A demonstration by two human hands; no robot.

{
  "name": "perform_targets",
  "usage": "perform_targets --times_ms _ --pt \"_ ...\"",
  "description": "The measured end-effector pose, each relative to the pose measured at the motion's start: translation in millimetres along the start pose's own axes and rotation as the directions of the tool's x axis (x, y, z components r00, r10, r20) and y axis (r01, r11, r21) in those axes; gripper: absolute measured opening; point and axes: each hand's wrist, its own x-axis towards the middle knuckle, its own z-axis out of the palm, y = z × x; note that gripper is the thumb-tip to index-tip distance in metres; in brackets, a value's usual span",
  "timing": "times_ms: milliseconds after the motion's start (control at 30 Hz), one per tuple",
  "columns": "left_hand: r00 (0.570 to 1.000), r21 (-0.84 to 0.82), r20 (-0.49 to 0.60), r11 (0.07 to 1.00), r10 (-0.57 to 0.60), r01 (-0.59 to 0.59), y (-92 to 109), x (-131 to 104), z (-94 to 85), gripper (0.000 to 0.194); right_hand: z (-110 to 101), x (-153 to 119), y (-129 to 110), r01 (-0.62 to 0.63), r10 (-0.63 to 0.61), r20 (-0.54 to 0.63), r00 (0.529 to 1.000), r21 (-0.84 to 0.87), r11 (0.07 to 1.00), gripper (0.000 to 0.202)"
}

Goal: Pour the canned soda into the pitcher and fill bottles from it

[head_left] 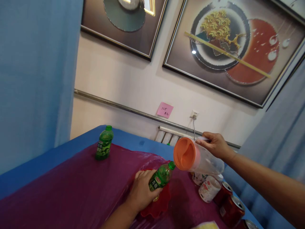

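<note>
Clasping the lower part of a green bottle [160, 178], the left grip [143, 188] I run from here holds it tilted, neck pointing up and rightward, near the orange lid [184, 154]. My right grip [215, 144] is curled round the handle of the clear pitcher [209, 162], its tipped body below. A red dish [164, 203] lies beneath the left grip; another green bottle [104, 144] stands beyond, leftward.

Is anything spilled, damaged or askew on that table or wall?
No spill or damage stands out. The clear pitcher is tipped sideways, but the right hand holds it; its orange lid is toward the green bottle in the left hand. The framed pictures and metal rail slant alike, probably from the camera's tilt.
</note>
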Motion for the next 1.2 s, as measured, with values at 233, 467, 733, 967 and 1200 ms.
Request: perform_targets --times_ms 233,467,733,967,1200 --pt "1.0 -0.007 -0.009 1.0 0.001 -0.001 -2.2 0.5 1.8 0.055 -1.8 -1.2 -1.5 0.002 -0.002 0.003 1.0 -0.015 1.0 0.063" --pt "1.0 -0.008 0.017 1.0 -0.002 0.002 -0.6 0.0 0.5 0.054 -3.0 -1.0 -0.7 0.008 -0.008 -0.006 1.0 -0.029 1.0 0.063" --pt "1.0 0.004 -0.006 1.0 0.014 -0.014 -3.3 0.0 2.0 0.054 -0.8 -1.2 -0.4 0.015 -0.015 -0.005 1.0 -0.006 1.0 0.063" --pt "1.0 0.005 0.008 1.0 0.003 -0.003 -0.1 -0.5 -0.1 0.054 -0.5 -1.3 3.0 0.04 -0.04 -0.011 0.999 -0.015 0.999 0.063" --pt "1.0 -0.001 0.011 1.0 0.001 -0.001 0.2 -1.4 -0.3 0.053 -2.4 -1.8 0.0 0.037 -0.038 -0.016 0.999 -0.025 0.999 0.064"
